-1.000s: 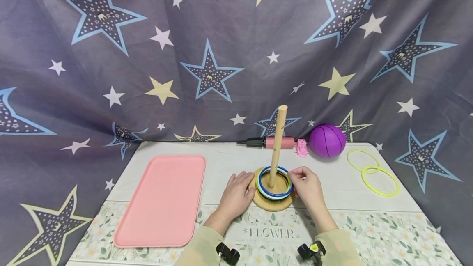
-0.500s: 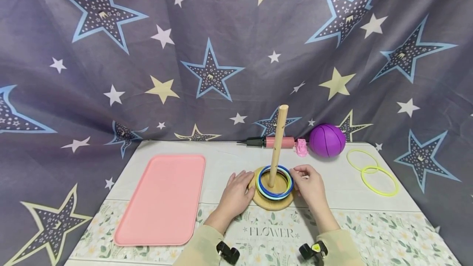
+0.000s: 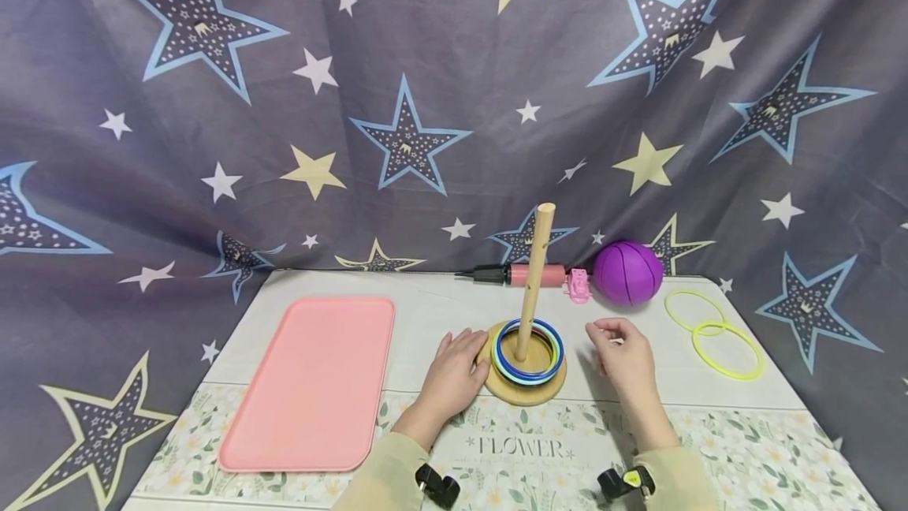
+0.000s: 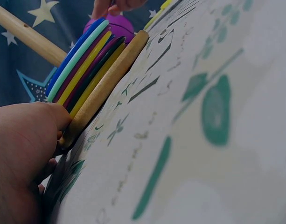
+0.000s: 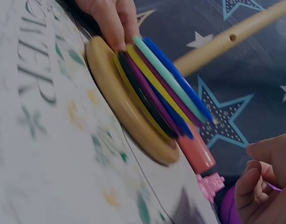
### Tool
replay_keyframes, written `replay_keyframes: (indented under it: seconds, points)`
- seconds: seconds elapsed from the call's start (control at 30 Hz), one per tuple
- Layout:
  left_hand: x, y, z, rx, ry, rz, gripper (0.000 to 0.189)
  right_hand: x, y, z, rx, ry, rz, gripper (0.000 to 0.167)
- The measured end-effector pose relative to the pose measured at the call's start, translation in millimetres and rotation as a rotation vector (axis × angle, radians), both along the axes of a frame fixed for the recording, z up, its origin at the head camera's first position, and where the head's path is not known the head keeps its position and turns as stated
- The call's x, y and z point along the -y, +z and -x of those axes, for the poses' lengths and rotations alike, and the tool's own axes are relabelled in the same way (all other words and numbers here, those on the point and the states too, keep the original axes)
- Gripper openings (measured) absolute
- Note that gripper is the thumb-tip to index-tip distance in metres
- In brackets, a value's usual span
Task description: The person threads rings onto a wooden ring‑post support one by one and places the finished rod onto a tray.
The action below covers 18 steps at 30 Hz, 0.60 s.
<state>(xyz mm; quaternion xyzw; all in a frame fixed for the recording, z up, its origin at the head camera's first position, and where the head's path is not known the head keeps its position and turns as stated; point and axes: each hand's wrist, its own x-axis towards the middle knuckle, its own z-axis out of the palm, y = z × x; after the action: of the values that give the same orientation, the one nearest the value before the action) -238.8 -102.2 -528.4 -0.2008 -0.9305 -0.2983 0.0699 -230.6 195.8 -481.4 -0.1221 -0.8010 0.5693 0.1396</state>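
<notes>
In the head view a wooden peg [image 3: 536, 274] stands upright on a round wooden base [image 3: 523, 395]. A stack of several thin rings encircles its foot, a blue ring [image 5: 177, 74] on top and a mint ring [image 4: 76, 59] under it, then purple, yellow and dark ones. My left hand [image 3: 456, 369] rests against the base's left edge, its thumb and fingertips touching the wood beside the stack. To the right of the base, apart from the rings, is my right hand [image 3: 624, 357], its fingers loosely curled and holding nothing.
A pink tray [image 3: 308, 385] lies at the left. Along the back are a hand pump [image 3: 521, 274], a small pink object [image 3: 578, 286] and a purple ball [image 3: 628, 273]. Two yellow rings [image 3: 741, 375] overlap at the right. A starry curtain [image 3: 426, 46] hangs behind the table.
My right hand has moved off the stack's right side, out to the right. The left hand has stayed at the base, and the rings lie as before.
</notes>
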Motion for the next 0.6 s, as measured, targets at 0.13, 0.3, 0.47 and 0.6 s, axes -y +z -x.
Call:
replay_keyframes:
  seconds: [0.13, 0.3, 0.47, 0.6]
  points:
    - [-0.1, -0.4, 0.0, -0.011, -0.002, -0.001, 0.049, -17, 2.3, -3.1, -0.004, -0.036, -0.009, 0.031]
    - [-0.1, -1.0, 0.3, -0.015, -0.004, 0.0, 0.048, -38, 0.9, -6.0, -0.005, -0.09, -0.021, 0.028]
    - [-0.2, -1.4, 0.5, -0.007, -0.002, 0.004, 0.049, -58, -0.8, -10.4, 0.025, -0.131, -0.029, 0.028]
    - [-0.2, -1.7, 1.0, -0.008, 0.001, 0.007, 0.049, -71, -1.1, -14.8, 0.054, -0.164, -0.036, 0.03]
